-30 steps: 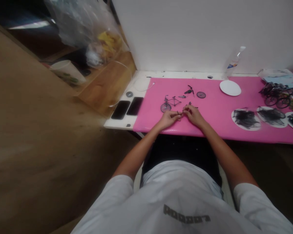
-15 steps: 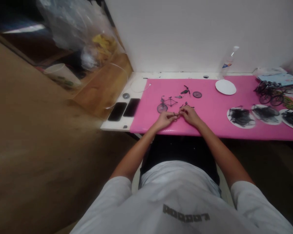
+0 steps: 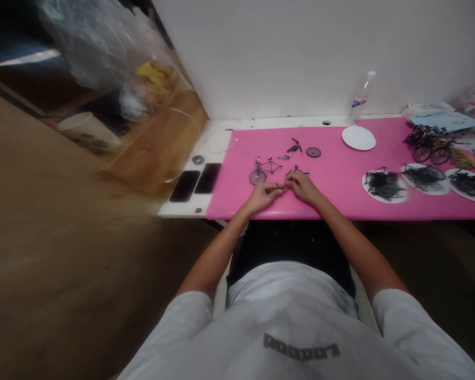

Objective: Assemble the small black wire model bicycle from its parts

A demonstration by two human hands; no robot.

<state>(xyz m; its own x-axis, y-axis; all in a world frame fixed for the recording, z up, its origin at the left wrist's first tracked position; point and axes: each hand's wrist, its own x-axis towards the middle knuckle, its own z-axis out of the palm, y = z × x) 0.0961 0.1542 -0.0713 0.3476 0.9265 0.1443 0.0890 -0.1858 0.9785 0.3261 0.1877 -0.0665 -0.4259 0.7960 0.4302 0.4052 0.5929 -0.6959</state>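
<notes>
Both my hands rest on the pink mat [image 3: 340, 179], fingertips meeting. My left hand [image 3: 262, 193] and my right hand [image 3: 303, 186] pinch a tiny dark part [image 3: 280, 186] between them; it is too small to name. Just beyond my left hand lies a small toy bicycle frame with one wheel [image 3: 263, 170]. Further back lie a dark handlebar-like piece [image 3: 293, 148] and a loose small wheel [image 3: 313, 152].
Two dark phones [image 3: 196, 182] lie on the white desk left of the mat. A white disc [image 3: 358, 138] and a plastic bottle [image 3: 359, 97] stand at the back. Three plates of black parts [image 3: 423, 179] and finished toy bicycles [image 3: 429, 145] sit right. Plastic bags [image 3: 114, 58] lie far left.
The view has drifted so the desk sits slightly further left and up. My hands stay together over the small part, with no clear change in grip.
</notes>
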